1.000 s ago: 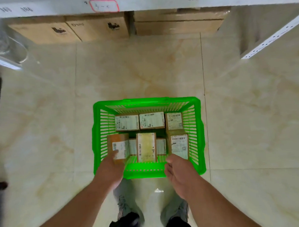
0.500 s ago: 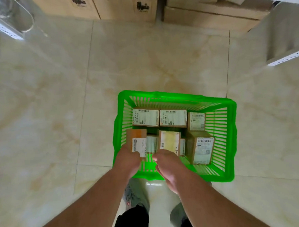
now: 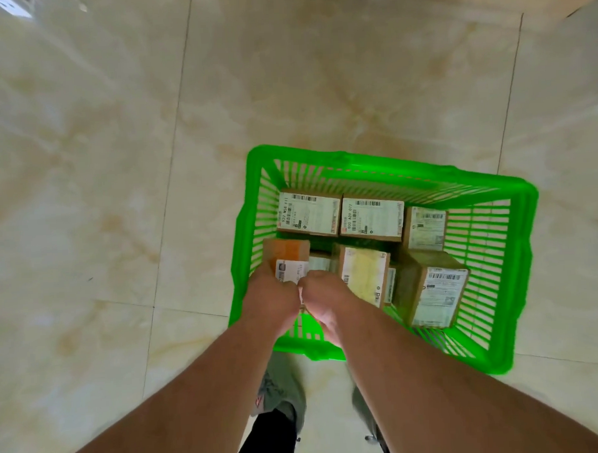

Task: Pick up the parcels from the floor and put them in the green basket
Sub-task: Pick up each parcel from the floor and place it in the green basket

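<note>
Over the near left corner of the green basket (image 3: 384, 161), both the left hand (image 3: 271, 297) and right hand (image 3: 323, 299) look curled around the orange parcel (image 3: 285, 257), which could easily tip onto the floor (image 3: 82, 167) if that grip's off-centre.

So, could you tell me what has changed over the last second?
Both hands closed in together: the right hand slid left to meet the left hand at the orange-topped parcel, near the green basket's front edge. The other parcels stayed as they were.
</note>
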